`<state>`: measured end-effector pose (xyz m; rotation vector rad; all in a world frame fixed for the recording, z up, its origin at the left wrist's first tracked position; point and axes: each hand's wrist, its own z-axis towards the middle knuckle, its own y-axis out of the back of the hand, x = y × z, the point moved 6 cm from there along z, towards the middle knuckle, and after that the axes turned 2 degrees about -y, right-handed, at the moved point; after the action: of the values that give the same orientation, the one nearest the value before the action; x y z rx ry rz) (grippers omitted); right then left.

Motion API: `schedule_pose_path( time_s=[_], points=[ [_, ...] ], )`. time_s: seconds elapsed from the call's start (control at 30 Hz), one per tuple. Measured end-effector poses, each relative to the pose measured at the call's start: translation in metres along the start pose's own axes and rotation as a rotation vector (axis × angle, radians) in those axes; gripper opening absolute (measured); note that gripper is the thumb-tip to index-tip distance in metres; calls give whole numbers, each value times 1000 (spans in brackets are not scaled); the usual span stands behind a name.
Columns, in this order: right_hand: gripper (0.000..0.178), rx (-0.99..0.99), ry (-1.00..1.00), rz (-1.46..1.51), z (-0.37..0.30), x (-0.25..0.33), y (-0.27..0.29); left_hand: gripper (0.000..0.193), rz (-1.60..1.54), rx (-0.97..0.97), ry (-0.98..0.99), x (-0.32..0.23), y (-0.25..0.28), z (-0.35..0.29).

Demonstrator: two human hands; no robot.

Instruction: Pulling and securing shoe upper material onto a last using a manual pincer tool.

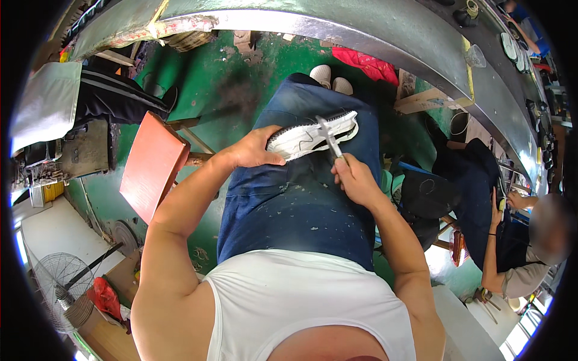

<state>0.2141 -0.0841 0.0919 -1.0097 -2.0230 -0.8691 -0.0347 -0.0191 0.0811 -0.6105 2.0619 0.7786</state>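
Observation:
A white shoe sole [313, 136] with a dark toothed rim lies across my lap, over the blue jeans [289, 204]. My left hand [256, 149] grips the sole's near end and holds it steady. My right hand [351, 178] is closed around the handles of metal scissors [329, 137], whose blades rest against the sole's edge near its middle. Small white trimmings lie scattered on the jeans below the sole.
A red-topped stool [150, 168] stands at my left on the green floor [235, 78]. A long grey conveyor [361, 30] curves across the top. A person in dark clothes [512, 240] works at my right. A floor fan [60, 289] sits at lower left.

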Motion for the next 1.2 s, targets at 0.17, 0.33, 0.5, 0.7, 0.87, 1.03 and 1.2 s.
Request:
schedule_pose_path(
  time_s=[0.17, 0.33, 0.5, 0.7, 0.87, 1.03, 1.2],
  points=[
    [35, -174, 25, 333, -16, -30, 15, 62, 45, -104, -30, -19, -4, 0],
    [31, -240, 0, 408, -37, -51, 40, 43, -10, -350, -364, -102, 22, 0],
    [33, -239, 14, 532, -54, -60, 49, 34, -448, -363, -521, -141, 10, 61],
    [32, -181, -147, 46, -74, -54, 57, 67, -823, -14, 350, -35, -93, 133],
    [43, -114, 37, -368, -72, -21, 64, 51, -1014, -44, 252, 4, -120, 108],
    [51, -183, 194, -591, -58, -10, 61, 54, -658, -144, -9, -1, -116, 93],
    [51, -301, 332, -983, -50, 17, 59, 55, -463, -184, 5, -26, -113, 76]
  ],
)
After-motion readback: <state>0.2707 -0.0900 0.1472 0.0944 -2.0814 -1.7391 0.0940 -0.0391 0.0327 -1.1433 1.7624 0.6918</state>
